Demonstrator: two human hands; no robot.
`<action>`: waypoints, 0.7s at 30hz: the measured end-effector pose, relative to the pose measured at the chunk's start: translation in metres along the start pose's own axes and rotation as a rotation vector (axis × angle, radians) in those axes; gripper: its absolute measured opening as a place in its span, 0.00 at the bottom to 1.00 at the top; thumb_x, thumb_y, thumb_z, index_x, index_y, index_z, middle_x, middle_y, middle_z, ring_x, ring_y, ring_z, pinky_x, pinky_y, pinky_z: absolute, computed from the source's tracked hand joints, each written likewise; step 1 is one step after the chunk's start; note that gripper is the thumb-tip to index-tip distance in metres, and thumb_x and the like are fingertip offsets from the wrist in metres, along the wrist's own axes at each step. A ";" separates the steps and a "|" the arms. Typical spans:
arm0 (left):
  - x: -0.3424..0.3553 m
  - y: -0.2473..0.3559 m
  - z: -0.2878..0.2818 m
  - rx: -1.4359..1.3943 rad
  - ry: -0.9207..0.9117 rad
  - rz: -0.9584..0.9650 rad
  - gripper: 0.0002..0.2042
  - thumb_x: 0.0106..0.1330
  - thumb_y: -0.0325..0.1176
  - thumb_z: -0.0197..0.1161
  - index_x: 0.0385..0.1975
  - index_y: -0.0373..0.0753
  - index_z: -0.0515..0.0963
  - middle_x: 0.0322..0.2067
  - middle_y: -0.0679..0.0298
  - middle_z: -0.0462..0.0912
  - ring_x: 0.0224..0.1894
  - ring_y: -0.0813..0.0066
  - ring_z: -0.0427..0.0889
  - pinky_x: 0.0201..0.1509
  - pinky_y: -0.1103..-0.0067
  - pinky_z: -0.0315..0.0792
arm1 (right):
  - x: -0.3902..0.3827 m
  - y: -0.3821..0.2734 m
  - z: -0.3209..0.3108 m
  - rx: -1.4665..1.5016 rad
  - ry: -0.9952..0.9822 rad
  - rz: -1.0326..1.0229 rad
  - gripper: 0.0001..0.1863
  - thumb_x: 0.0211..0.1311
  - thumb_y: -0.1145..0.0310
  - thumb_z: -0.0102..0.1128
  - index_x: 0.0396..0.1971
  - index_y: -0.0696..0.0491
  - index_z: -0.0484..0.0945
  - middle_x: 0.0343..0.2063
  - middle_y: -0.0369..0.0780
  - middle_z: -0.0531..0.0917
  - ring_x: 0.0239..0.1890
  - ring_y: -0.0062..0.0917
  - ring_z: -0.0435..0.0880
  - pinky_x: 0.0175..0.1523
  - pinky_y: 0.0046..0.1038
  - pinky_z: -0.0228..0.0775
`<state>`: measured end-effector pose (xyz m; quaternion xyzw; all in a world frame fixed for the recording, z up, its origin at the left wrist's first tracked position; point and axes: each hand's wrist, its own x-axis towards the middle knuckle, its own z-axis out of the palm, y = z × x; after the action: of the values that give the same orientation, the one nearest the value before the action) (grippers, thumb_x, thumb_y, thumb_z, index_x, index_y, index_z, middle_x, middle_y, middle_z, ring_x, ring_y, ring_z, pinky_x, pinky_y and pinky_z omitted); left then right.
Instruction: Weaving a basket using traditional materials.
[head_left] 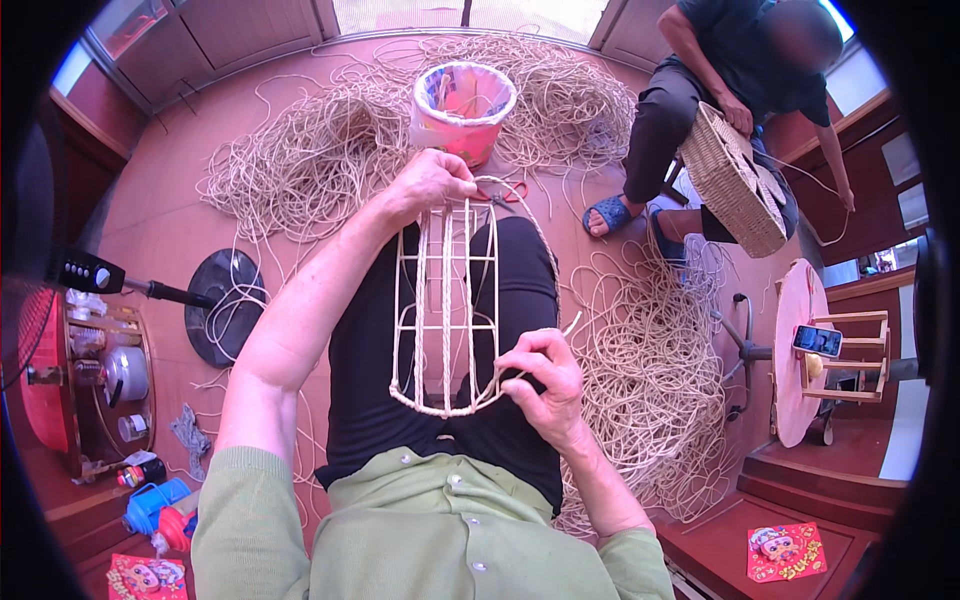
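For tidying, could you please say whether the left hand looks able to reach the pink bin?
Probably yes; the left hand, though busy at the pale frame, has nothing visible blocking the pink bin.

head — worn fisheye | faces down | near frame (447, 327) and lap (525, 290) — floor (165, 250) beyond

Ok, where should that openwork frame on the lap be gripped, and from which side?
Probably the middle of the openwork frame's rounded near rim, coming from the near side: it looks cord-wrapped and thicker than the crossbars, bows outward, and lies clear of the right hand.
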<state>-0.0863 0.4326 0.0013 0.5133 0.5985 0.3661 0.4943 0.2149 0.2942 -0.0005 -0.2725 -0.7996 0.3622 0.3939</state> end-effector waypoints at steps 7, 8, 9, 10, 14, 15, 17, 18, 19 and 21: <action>0.020 -0.010 -0.004 0.032 -0.090 -0.073 0.04 0.66 0.30 0.70 0.31 0.37 0.85 0.25 0.71 0.84 0.28 0.85 0.79 0.36 0.83 0.72 | 0.075 0.021 -0.006 -0.293 0.081 -0.078 0.11 0.57 0.70 0.71 0.41 0.55 0.84 0.39 0.41 0.80 0.44 0.37 0.80 0.50 0.37 0.73; 0.019 -0.010 -0.003 0.026 -0.096 -0.069 0.04 0.66 0.30 0.70 0.31 0.37 0.85 0.25 0.71 0.84 0.28 0.85 0.78 0.36 0.83 0.71 | 0.089 0.027 -0.006 -0.309 0.068 -0.076 0.13 0.58 0.69 0.71 0.42 0.55 0.83 0.41 0.42 0.79 0.47 0.38 0.79 0.53 0.38 0.72; 0.019 -0.010 -0.002 0.019 -0.102 -0.066 0.05 0.66 0.30 0.70 0.31 0.37 0.85 0.25 0.70 0.84 0.28 0.85 0.78 0.35 0.82 0.71 | 0.102 0.033 -0.006 -0.326 0.054 -0.075 0.14 0.59 0.68 0.70 0.44 0.56 0.82 0.44 0.43 0.79 0.49 0.39 0.78 0.55 0.39 0.72; 0.019 -0.012 -0.003 0.020 -0.101 -0.069 0.05 0.66 0.30 0.70 0.31 0.37 0.85 0.25 0.70 0.84 0.28 0.85 0.78 0.35 0.82 0.71 | 0.114 0.043 -0.003 -0.348 0.029 -0.083 0.17 0.60 0.66 0.70 0.46 0.57 0.80 0.47 0.44 0.79 0.52 0.41 0.77 0.58 0.41 0.71; 0.019 -0.014 -0.004 0.104 -0.109 -0.071 0.05 0.65 0.31 0.71 0.31 0.37 0.84 0.25 0.71 0.83 0.28 0.84 0.78 0.35 0.82 0.70 | 0.145 0.051 0.009 -0.321 -0.060 -0.048 0.18 0.56 0.63 0.74 0.45 0.54 0.82 0.47 0.42 0.80 0.54 0.39 0.77 0.59 0.43 0.69; 0.019 -0.014 -0.006 0.163 -0.113 -0.060 0.05 0.64 0.32 0.71 0.30 0.37 0.84 0.25 0.71 0.83 0.28 0.84 0.78 0.35 0.81 0.70 | 0.147 0.042 0.007 -0.367 -0.151 -0.131 0.16 0.55 0.62 0.75 0.42 0.52 0.84 0.45 0.39 0.81 0.53 0.37 0.78 0.60 0.42 0.67; 0.017 -0.013 -0.008 0.123 -0.132 -0.069 0.05 0.63 0.32 0.71 0.30 0.38 0.84 0.25 0.71 0.82 0.28 0.84 0.77 0.34 0.81 0.70 | 0.146 0.034 0.007 -0.415 -0.245 -0.210 0.15 0.54 0.61 0.76 0.39 0.50 0.86 0.43 0.37 0.82 0.53 0.35 0.78 0.60 0.42 0.66; 0.015 -0.013 -0.009 0.072 -0.131 -0.079 0.06 0.63 0.32 0.71 0.30 0.38 0.83 0.24 0.71 0.82 0.28 0.84 0.77 0.34 0.81 0.70 | 0.143 0.034 0.012 -0.403 -0.264 -0.225 0.13 0.52 0.61 0.76 0.36 0.48 0.86 0.41 0.35 0.82 0.53 0.33 0.78 0.61 0.42 0.65; 0.016 -0.013 -0.010 0.024 -0.132 -0.086 0.06 0.63 0.32 0.71 0.30 0.38 0.83 0.24 0.72 0.81 0.28 0.84 0.77 0.34 0.81 0.70 | 0.142 0.035 0.016 -0.394 -0.279 -0.240 0.11 0.51 0.60 0.77 0.33 0.46 0.87 0.38 0.33 0.82 0.52 0.31 0.78 0.61 0.42 0.64; 0.013 -0.011 -0.008 0.015 -0.121 -0.107 0.05 0.63 0.32 0.71 0.29 0.38 0.83 0.23 0.72 0.81 0.27 0.84 0.77 0.33 0.81 0.69 | 0.140 0.039 0.022 -0.394 -0.246 -0.233 0.10 0.51 0.62 0.77 0.32 0.47 0.87 0.36 0.32 0.82 0.52 0.31 0.78 0.61 0.42 0.64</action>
<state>-0.0966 0.4436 -0.0104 0.5054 0.5968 0.3028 0.5447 0.1269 0.4099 0.0196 -0.2038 -0.9227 0.1821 0.2719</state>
